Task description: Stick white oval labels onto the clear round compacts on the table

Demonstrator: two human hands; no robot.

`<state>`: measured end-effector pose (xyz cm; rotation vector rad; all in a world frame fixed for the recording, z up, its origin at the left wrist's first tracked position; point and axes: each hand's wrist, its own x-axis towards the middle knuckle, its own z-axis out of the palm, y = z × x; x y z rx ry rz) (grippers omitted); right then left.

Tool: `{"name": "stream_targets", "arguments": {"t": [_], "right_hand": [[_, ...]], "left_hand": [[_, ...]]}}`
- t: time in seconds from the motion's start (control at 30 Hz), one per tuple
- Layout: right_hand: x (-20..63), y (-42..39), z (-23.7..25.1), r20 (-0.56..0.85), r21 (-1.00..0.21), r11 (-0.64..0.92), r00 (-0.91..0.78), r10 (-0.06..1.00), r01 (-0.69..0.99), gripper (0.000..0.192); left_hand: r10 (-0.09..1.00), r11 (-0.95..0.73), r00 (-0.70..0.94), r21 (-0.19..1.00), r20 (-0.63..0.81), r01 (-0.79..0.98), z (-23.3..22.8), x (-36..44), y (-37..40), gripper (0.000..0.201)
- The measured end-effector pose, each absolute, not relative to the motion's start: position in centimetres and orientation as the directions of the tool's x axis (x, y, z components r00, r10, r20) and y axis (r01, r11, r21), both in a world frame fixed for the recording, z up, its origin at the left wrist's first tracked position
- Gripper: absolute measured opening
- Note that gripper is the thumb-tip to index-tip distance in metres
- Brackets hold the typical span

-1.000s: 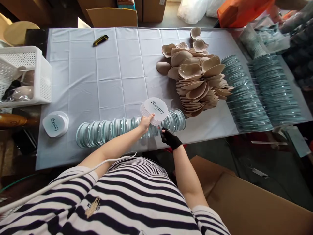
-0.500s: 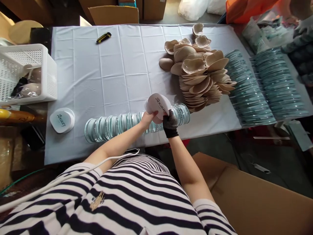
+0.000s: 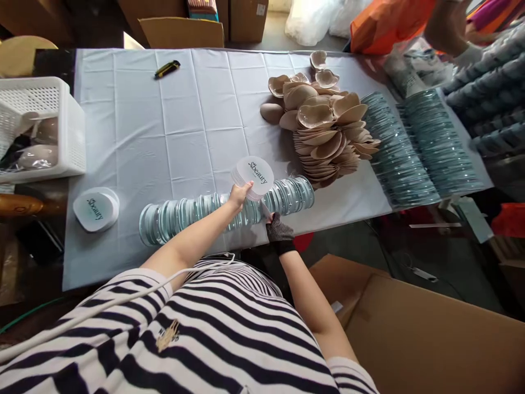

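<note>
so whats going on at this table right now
A person in a striped shirt holds a stack of white printed cards in the bare left hand. The gloved right hand touches a row of clear plastic shells at the table's near edge. Beige pads lie heaped beyond.

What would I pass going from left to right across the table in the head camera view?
White basket → small stack of printed cards → row of clear cases → left hand holding a fan of printed cards → pile of beige pads → two rows of bluish packs.
</note>
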<state>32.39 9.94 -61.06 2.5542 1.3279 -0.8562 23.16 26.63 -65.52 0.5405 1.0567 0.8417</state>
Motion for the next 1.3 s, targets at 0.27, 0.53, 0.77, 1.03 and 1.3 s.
{"name": "stream_targets", "arguments": {"t": [0.27,0.53,0.77,1.03,1.3], "right_hand": [[34.2,10.9,-60.3,-0.537,-0.060,-0.519,0.411,0.737,0.853,0.037],[34.1,13.5,-61.0,-0.406,-0.225,-0.466,0.352,0.843,0.856,0.037],[34.1,13.7,-62.6,-0.518,-0.155,-0.490,0.351,0.780,0.858,0.035],[32.6,12.4,-65.0,-0.643,-0.309,-0.598,0.301,0.704,0.740,0.021],[33.1,12.7,-65.9,-0.703,-0.699,-0.674,0.056,0.709,-0.239,0.033]], "left_hand": [[0.813,0.582,0.227,0.738,-0.536,-0.341,-66.1,23.1,26.5,0.041],[0.814,0.580,0.227,0.725,-0.535,-0.370,-66.2,22.9,26.3,0.044],[0.803,0.591,0.210,0.700,-0.558,-0.401,-65.7,22.9,26.2,0.040],[0.802,0.584,0.173,0.691,-0.571,-0.426,-65.2,22.9,26.0,0.041],[0.847,0.520,0.116,0.766,-0.518,-0.379,-65.8,23.6,25.3,0.039]]}}
